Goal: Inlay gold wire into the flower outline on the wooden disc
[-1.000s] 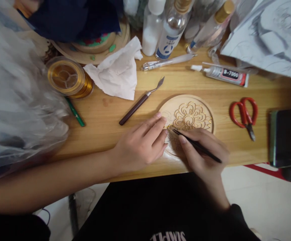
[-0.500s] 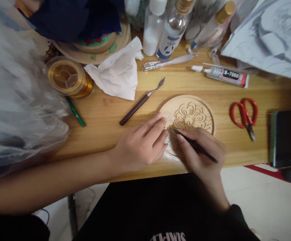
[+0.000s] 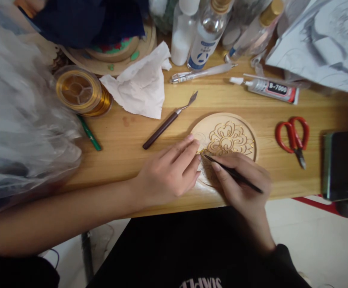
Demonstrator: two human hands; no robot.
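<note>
A round wooden plaque (image 3: 207,122) with a raised rim lies on the table, bearing a flower outline in gold wire (image 3: 226,143) and faint pencil lines. My left hand (image 3: 171,172) rests on the plaque's left side, fingers stretched out and fairly close together. Black tweezers (image 3: 237,174) are pinched in my right hand (image 3: 246,178), over the plaque's lower right. Their tips touch or hover just at a short bit of gold wire near my left fingertips; I cannot tell which. My hands cover the plaque's lower edges.
A palette knife (image 3: 165,128) lies left of the plaque, red-handled cutters (image 3: 294,138) and a phone (image 3: 339,166) to the right. Behind are a wire spool (image 3: 81,92), tissue (image 3: 144,86), a pen (image 3: 204,73), a glue tube (image 3: 271,89) and bottles (image 3: 205,40). Plastic sheeting (image 3: 21,112) covers the left.
The tweezers' tips have shifted very slightly down and right beside the bit of wire. My left hand stays in the same place on the plaque.
</note>
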